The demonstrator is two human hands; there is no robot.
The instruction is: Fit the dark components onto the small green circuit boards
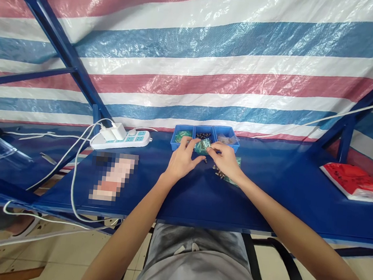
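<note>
At eight o'clock of the small, glossy green plastic packet (200,148), the bare left hand (179,160) touches its edge, grip unclear. At twelve sits a blue plastic compartment tray (175,146). The packet looks light, soft, slippery, best pinched by its edges. At three, the bare right hand (227,159) pinches its right end.

Blue bins (204,128) ahead, open tabletop (278,179) rightward
</note>
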